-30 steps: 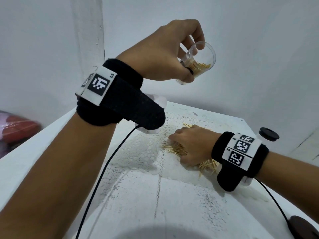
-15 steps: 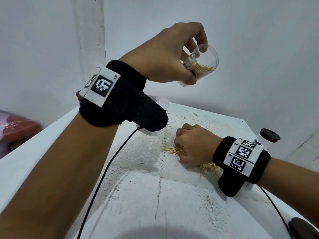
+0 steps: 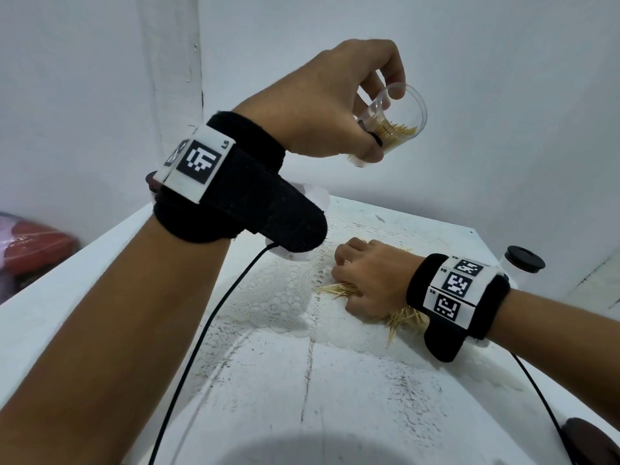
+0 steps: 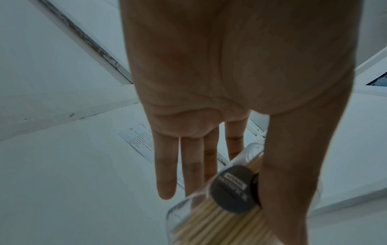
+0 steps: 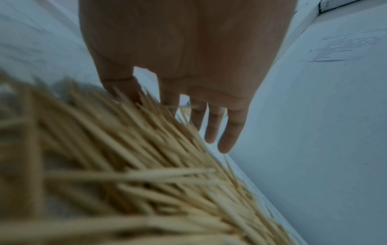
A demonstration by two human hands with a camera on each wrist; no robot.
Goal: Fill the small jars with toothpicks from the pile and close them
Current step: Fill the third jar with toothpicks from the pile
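The head view shows the left hand raised well above the toothpick pile, thumb and fingers curled round a clear jar that lies tilted, its open mouth aimed up and away, the toothpicks inside running along its length. Only the left wrist view shows the round dark label on the jar's wall. The right hand sits on the pile, hiding most of it; its fingers look bent into the sticks in the head view, yet the blurred right wrist view leaves any pinch unclear. Behind the pile, right, stands a black-lidded jar.
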